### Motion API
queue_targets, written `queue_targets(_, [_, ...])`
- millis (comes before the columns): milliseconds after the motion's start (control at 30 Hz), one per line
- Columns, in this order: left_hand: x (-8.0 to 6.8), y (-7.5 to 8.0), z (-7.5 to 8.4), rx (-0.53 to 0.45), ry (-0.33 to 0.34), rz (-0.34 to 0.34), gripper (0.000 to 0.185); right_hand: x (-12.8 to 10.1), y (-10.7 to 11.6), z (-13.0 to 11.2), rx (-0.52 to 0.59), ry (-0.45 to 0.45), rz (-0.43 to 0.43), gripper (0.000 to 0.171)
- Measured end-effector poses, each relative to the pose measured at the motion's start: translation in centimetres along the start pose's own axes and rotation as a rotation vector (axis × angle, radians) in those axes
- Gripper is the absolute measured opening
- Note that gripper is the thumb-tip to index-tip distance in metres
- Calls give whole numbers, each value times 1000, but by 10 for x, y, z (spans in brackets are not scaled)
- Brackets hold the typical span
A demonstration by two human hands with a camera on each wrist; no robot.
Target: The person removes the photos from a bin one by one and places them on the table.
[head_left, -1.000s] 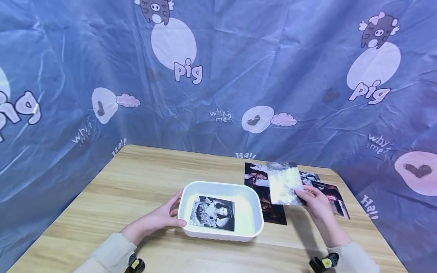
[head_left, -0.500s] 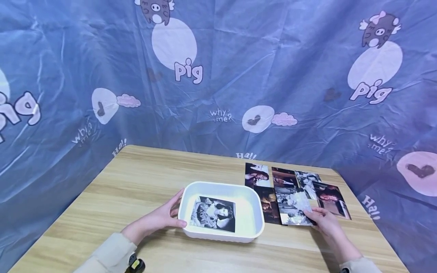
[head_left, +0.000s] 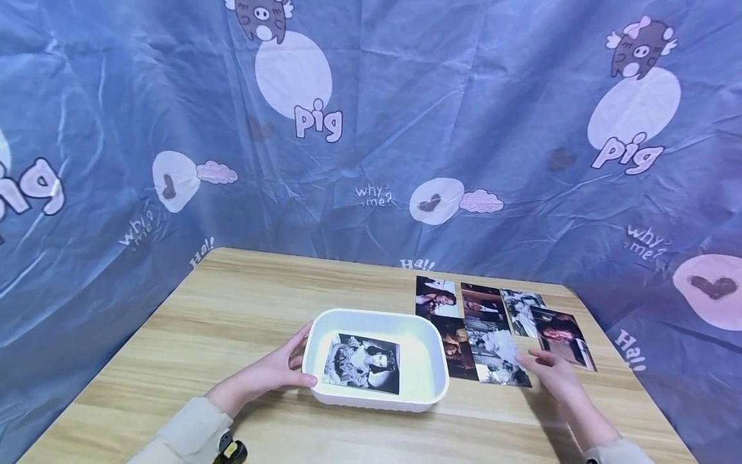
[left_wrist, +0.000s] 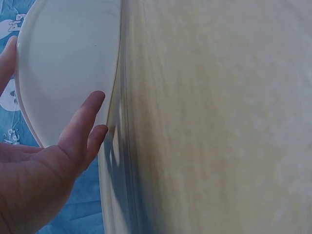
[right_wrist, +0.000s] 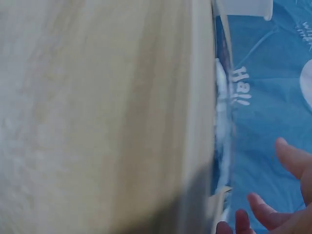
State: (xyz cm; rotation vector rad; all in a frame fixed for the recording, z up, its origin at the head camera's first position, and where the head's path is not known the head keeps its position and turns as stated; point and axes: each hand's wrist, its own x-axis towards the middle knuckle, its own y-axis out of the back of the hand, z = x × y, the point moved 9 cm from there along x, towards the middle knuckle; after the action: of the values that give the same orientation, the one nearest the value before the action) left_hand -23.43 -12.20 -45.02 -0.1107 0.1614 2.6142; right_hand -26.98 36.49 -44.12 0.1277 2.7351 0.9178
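A white plastic box (head_left: 423, 404) stands on the wooden table, with a black-and-white photo (head_left: 365, 364) lying flat inside. My left hand (head_left: 272, 370) holds the box's left end, thumb at the near rim and fingers around the far side. In the left wrist view that hand (left_wrist: 53, 161) spans the box's rounded end (left_wrist: 73, 58). To the right of the box, another black-and-white photo (head_left: 493, 351) lies on the table. Beside its right edge hovers my right hand (head_left: 556, 377), fingers loosely bent and nothing between them; the right wrist view shows these fingers (right_wrist: 292, 158) apart.
Several more photos lie in two rows on the right: a portrait (head_left: 436, 298), a dark one (head_left: 455, 345), a reddish one (head_left: 484, 301), a grey one (head_left: 522, 309) and another dark one (head_left: 562, 335). Behind the table (head_left: 278, 277) hangs a blue printed cloth (head_left: 359, 129).
My right hand brought the black-and-white photo down and toward me, laid it in the near row, and let go. The left hand and the box have stayed put.
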Motion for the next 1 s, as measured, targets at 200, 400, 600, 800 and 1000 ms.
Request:
queue_targets(200, [0,0,2,2,-8,2,116,-4,1,-33,13,63,-45,82])
queue_targets(400, [-2,0,2,3,4,5,116,-5,-15,-75,117,165,-91,89])
queue_targets(600, [-1,0,2,4,-9,-12,115,-9,-45,-125,192,356,-161,86])
queue_targets(800, [-1,0,2,0,-2,-13,114,-18,-85,-165,142,528,-236,84])
queue_targets(1000, [-3,-1,5,-5,13,-1,115,-30,-131,-181,43,652,-329,85])
